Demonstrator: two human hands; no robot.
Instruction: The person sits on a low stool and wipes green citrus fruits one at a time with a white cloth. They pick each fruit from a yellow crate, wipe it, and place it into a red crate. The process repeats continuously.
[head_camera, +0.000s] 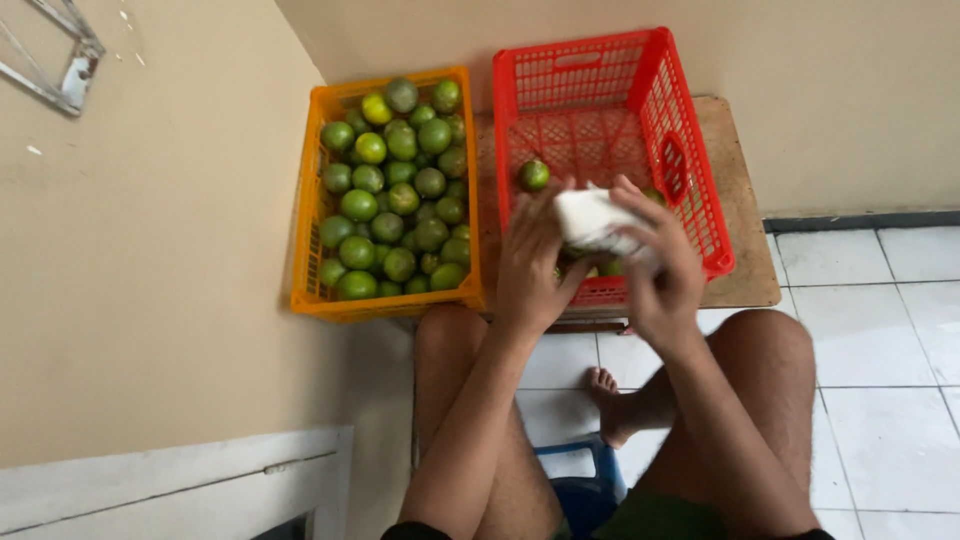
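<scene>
Both my hands are raised over the near end of a red plastic crate (690, 160). My right hand (660, 265) grips a white cloth (590, 220). My left hand (530, 265) is cupped against the cloth's other side; a green fruit seems to sit under it, mostly hidden. A single green lime (533, 175) lies on the red crate's floor, and a few more limes show beneath my hands. Left of it stands an orange crate (305, 230) filled with several green limes (400, 200).
Both crates rest on a low wooden board (740, 200) against a beige wall. I sit on a blue stool (585, 490) with bare knees either side. White floor tiles (880, 380) stretch to the right. A white panel (170, 480) lies at lower left.
</scene>
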